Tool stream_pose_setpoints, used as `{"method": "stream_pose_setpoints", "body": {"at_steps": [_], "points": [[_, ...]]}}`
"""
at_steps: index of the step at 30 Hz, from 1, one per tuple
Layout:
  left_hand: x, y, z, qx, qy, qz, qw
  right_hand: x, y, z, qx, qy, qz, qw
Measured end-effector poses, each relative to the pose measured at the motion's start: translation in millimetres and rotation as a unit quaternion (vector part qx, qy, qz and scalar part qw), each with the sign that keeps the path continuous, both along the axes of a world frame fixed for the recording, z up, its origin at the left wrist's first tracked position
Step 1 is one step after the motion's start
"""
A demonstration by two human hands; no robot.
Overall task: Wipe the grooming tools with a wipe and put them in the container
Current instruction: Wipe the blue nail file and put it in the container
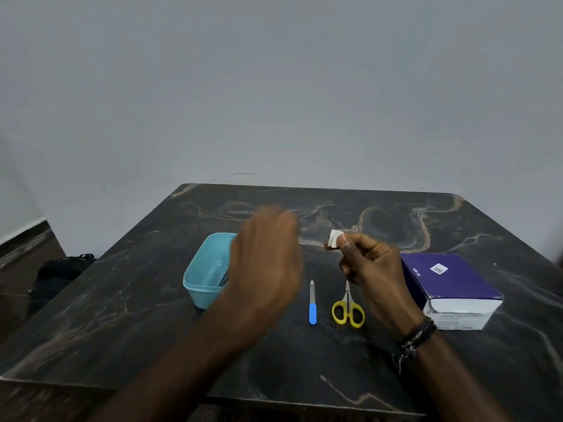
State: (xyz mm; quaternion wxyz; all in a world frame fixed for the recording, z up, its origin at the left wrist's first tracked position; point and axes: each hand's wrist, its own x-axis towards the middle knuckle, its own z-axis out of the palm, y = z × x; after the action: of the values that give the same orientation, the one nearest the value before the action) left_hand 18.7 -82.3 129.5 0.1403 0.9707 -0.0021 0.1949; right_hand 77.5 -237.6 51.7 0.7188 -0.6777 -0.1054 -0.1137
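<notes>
My right hand [373, 264] pinches a small folded white wipe [335, 238] between thumb and fingers, held above the table. My left hand [268, 257] is blurred and hovers over the right end of the light blue container [204, 272]. I see only its back, so its fingers and anything in them are hidden. A thin dark item seems to lie inside the container. A nail file with a blue handle [312, 303] and small scissors with yellow handles [348, 309] lie side by side on the table below the wipe.
A purple and white box [454, 284] stands at the right of the dark marbled table [122, 315], close to my right wrist. A black bag [58, 272] sits on the floor to the left. A plain wall lies behind the table.
</notes>
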Motion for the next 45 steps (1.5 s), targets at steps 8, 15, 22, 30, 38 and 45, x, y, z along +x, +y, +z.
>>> {"method": "stream_pose_setpoints", "body": {"at_steps": [8,15,22,30,38,45], "points": [[6.3,-26.6,-41.3,0.016,0.223,-0.061,0.973,1.8,-1.1,-1.0,0.059,-0.020,-0.048,0.997],[21.3,-30.1,-57.3,0.050,0.270,-0.060,0.960,1.5,-2.2,-0.7,0.071,-0.010,-0.049,0.996],[32.3,-23.3,-54.7,0.008,0.313,-0.065,0.948,0.1,-1.5,0.2,0.070,-0.009,-0.045,0.996],[38.1,-16.3,-61.1,-0.043,0.283,-0.038,0.958,0.9,0.2,1.8,0.082,0.010,-0.039,0.996],[38.5,-15.7,-59.9,-0.019,0.282,-0.018,0.959,-1.0,1.1,2.3,0.070,0.011,-0.035,0.997],[36.4,-17.6,-58.6,0.055,0.295,-0.002,0.954,-1.4,1.3,1.9,0.065,0.010,-0.034,0.997]]}}
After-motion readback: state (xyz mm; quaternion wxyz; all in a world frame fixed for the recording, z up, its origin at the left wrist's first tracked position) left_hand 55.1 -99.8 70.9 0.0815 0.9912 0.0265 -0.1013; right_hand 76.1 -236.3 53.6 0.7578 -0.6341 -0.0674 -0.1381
